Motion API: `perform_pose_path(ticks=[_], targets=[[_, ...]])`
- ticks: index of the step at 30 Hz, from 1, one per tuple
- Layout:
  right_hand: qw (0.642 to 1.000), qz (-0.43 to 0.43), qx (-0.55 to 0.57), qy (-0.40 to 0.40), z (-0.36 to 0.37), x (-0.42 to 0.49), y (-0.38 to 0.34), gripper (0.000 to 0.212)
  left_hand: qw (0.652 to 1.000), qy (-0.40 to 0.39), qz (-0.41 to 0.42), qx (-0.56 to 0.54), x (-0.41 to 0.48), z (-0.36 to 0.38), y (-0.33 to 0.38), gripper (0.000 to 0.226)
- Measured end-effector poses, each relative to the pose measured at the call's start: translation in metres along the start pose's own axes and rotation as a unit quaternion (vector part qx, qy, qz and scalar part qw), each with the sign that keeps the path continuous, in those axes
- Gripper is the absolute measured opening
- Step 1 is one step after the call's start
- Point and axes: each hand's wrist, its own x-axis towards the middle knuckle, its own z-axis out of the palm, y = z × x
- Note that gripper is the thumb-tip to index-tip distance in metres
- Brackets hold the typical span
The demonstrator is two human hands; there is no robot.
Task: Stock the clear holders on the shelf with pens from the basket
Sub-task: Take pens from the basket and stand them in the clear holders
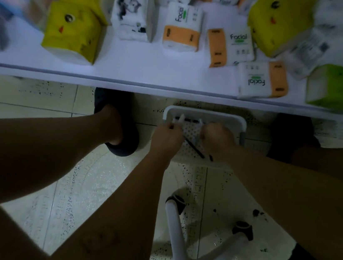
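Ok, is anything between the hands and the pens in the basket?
Nothing visible. The left hand and right hand are inside the basket, gripping pens. The shelf edge runs just beyond it; the clear holders are out of view.

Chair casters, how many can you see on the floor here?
2. The upper caster sits on the floor just below the basket; the right caster is lower and further right. More may be hidden under the arms or out of frame.

Forearms bare, legs bare; dark slipper [128, 133] on left foot, dark shoe [291, 133] on right.
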Motion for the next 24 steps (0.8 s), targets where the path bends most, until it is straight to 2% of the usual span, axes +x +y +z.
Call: perform_pose_path(ticks=[2, 4, 6, 8, 10, 13, 16, 18, 21, 24], targets=[[1.0, 0.016, 0.014, 0.016, -0.015, -0.011, -0.004, 0.018, 0.999, -0.008, 0.038, 0.027, -0.009, 0.001, 0.013, 0.029], [0.996, 0.036, 0.064, 0.047, -0.029, -0.022, -0.006, 0.014, 0.998, -0.016, 0.058, 0.025, -0.019, 0.003, 0.028, 0.016], [0.986, 0.047, 0.127, 0.097, -0.043, -0.035, -0.007, 0.005, 0.997, -0.025, 0.067, 0.018, -0.029, 0.003, 0.041, 0.016], [0.976, 0.034, 0.16, 0.145, -0.06, -0.052, -0.007, 0.01, 0.997, -0.026, 0.076, 0.015, -0.041, 0.0, 0.054, 0.015], [0.96, 0.018, 0.208, 0.188, -0.077, -0.07, -0.001, 0.017, 0.995, -0.011, 0.1, 0.012, -0.055, -0.003, 0.071, 0.02], [0.931, 0.002, 0.268, 0.249, -0.105, -0.099, 0.012, 0.017, 0.99, -0.007, 0.144, 0.008, -0.078, -0.002, 0.101, 0.018], [0.904, -0.028, 0.305, 0.298, -0.134, -0.128, 0.023, 0.035, 0.981, -0.037, 0.191, -0.005, -0.105, 0.008, 0.129, 0.02], [0.883, -0.056, 0.341, 0.318, -0.153, -0.15, 0.027, 0.031, 0.972, -0.058, 0.228, -0.02, -0.125, 0.018, 0.147, 0.026], [0.846, -0.058, 0.36, 0.389, -0.182, -0.182, 0.035, 0.014, 0.954, -0.084, 0.287, -0.033, -0.153, 0.032, 0.173, 0.024], [0.826, -0.059, 0.358, 0.43, -0.214, -0.217, 0.039, 0.025, 0.936, -0.133, 0.32, -0.057, -0.183, 0.044, 0.198, 0.012]])
